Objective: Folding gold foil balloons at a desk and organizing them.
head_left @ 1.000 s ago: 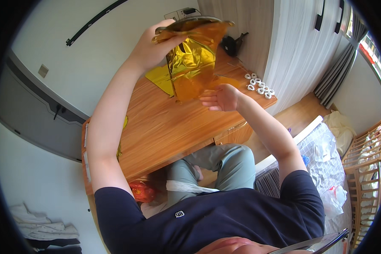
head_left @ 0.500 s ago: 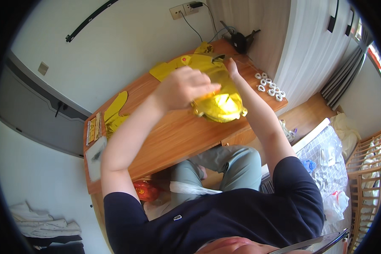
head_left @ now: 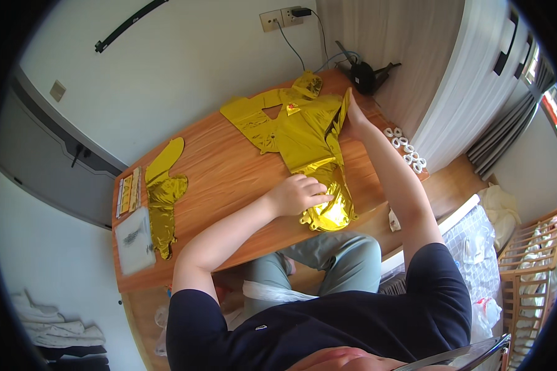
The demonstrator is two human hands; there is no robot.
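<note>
Wearing, nearest the camera: a dark shirt (head_left: 340,318) bore a small pale emblem (head_left: 262,327), too small to make out.
Translucent bag: the bag (head_left: 486,314), with a touch of red marking, lay on the bed (head_left: 470,221) at right; its contents could not be told.
Left hand: the left hand (head_left: 299,195) rested with bent fingers on the near part of a gold foil piece (head_left: 312,139); whether it pinched the foil could not be told.
Gold foil: the piece lay on the wooden desk (head_left: 229,179), its near end by the front edge.
Clear pouch: at the desk's left end, the pouch (head_left: 135,241) showed dark marks, either print or contents.
Printed pack: just beyond, a yellow-and-white pack (head_left: 129,193) carried illegible print.
Right hand: the right hand (head_left: 354,117) met the foil's raised right edge; with fingertips hidden, its grip could not be told.
White rings: a cluster (head_left: 408,148) lay near the desk's right edge.
Red-marked patch: a small patch (head_left: 292,109) sat on the foil, unreadable.
Farthest: a black device with antennas (head_left: 362,79) stood in the back corner.
</note>
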